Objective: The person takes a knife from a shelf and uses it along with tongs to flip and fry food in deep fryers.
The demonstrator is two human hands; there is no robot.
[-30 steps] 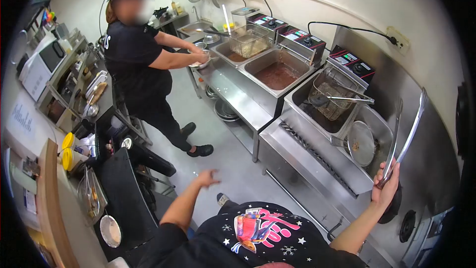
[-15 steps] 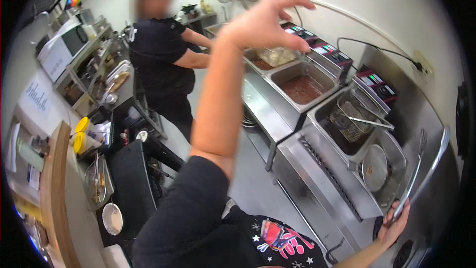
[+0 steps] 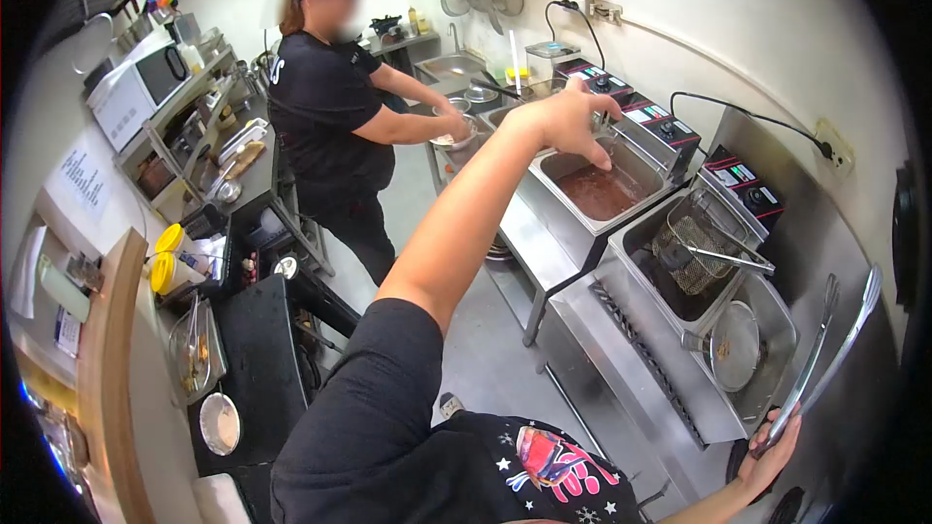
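Observation:
My left hand (image 3: pixel 575 128) is raised on an outstretched arm, thumb and fingers apart with nothing visible between them. From this view it overlaps the edge of a fryer tank (image 3: pixel 607 184) of reddish-brown liquid; its height above it is unclear. Down at the lower right, my right hand (image 3: pixel 769 461) grips a pair of metal tongs (image 3: pixel 814 378) near the bottom end, arms spread and tips upward. Left of the tongs, a round strainer (image 3: pixel 733 344) rests in a steel tray. A wire fry basket (image 3: pixel 691 247) sits over the nearer fryer tank.
A co-worker (image 3: pixel 325 126) in black stands at the back, hands at a metal bowl. Control boxes (image 3: pixel 743 184) line the wall behind the fryers, with black cords. On the left are a black counter (image 3: pixel 254 359), a white bowl (image 3: pixel 220 424) and yellow-lidded tubs (image 3: pixel 170 257).
My left hand has moved right and lower in view, toward the middle fryer tank. The view has shifted slightly, showing more of the back wall. My right hand still holds the tongs.

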